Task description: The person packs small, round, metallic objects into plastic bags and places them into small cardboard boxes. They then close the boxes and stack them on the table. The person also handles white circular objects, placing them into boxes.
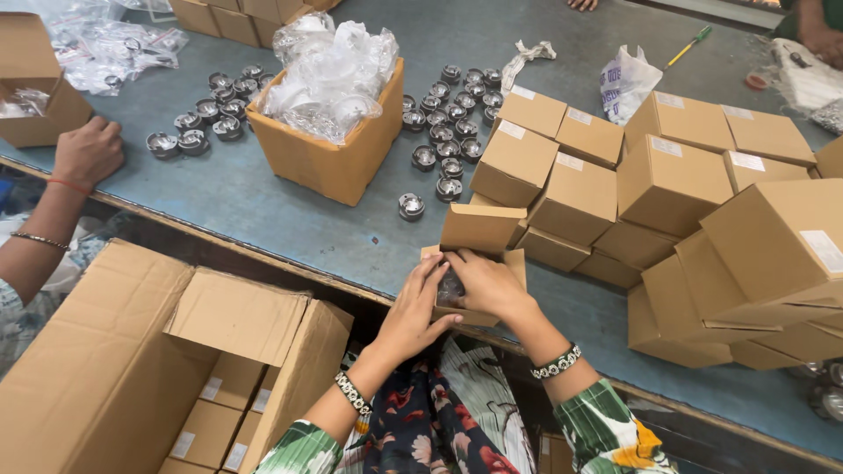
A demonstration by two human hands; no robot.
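Observation:
Both my hands are on a small open cardboard box (479, 230) at the near edge of the blue-grey table (263, 197). My left hand (413, 309) grips its left side. My right hand (487, 283) reaches into the opening, fingers over a dark metal part (451, 288) inside. The box's flaps stand up behind my fingers. A lone shiny metal cylinder (410, 206) lies just beyond the box.
Closed small boxes (667, 180) are piled at right. An open box of plastic bags (329, 105) stands centre, with several metal cylinders (452, 114) on either side. A large carton (132, 369) holding small boxes sits lower left. Another person's hand (88, 151) rests at the left.

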